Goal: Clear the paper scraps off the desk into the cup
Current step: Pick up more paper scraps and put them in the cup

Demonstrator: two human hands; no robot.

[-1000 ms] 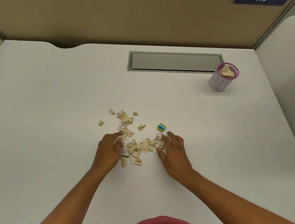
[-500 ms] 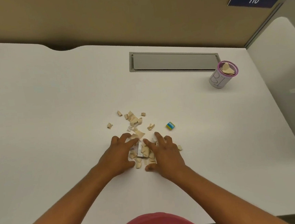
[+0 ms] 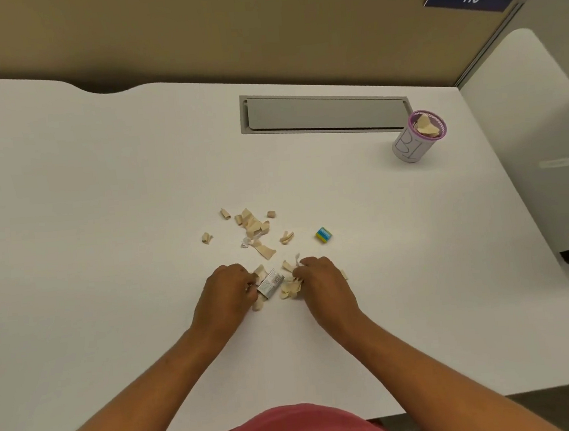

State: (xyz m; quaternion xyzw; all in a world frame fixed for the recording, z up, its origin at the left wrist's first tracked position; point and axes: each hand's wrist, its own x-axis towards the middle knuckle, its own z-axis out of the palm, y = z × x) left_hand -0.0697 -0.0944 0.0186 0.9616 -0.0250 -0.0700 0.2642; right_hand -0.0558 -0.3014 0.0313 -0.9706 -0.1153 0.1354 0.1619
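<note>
Curling from flat into fists, left hand (image 3: 226, 291) and right hand (image 3: 319, 279) now clutch paper scraps (image 3: 291, 285).

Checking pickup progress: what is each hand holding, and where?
Both hands are curled over tan paper scraps: left hand, right hand. A true grip or its spot cannot be told.

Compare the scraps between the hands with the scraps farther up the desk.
The near scraps are bunched tight between the left hand and right hand; the far scraps lie loosely scattered and untouched. The near bunch includes a grey printed piece; the far ones are nearly all tan. Both lots lie on the desk, outside the cup.
</note>
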